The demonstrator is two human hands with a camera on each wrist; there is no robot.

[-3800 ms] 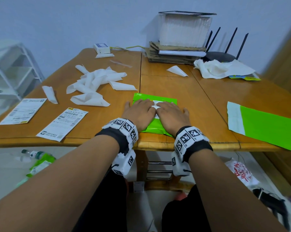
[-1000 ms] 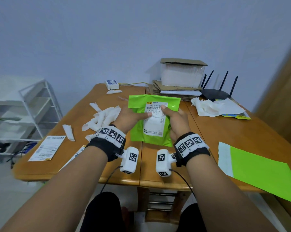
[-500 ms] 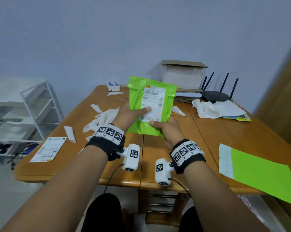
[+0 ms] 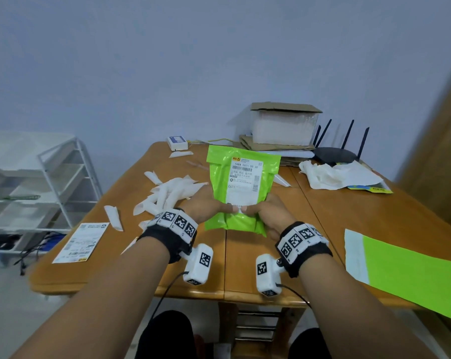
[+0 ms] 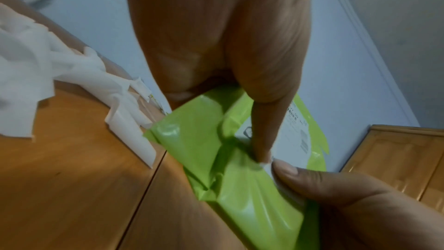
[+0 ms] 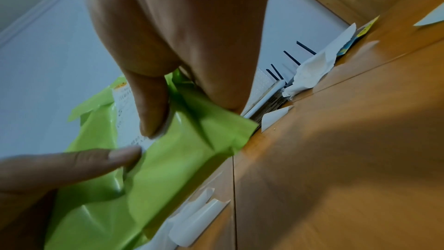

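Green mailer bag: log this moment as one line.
green mailer bag: upright, shipping label facing camera | left hand: grips it, thumb at label's lower edge | right hand: likewise

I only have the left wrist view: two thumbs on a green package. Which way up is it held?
Observer: Upright. The green package has its flap end at the top, and its label faces the person.
Operator: Where is the rest of the right hand?
Observer: The right wrist view shows the right hand with its thumb on the label's lower part and its fingers behind the package's right edge.
Operator: Is anything lying off to the right?
Observer: A flat green mailer lies on the table near its right front edge, and nothing touches it.
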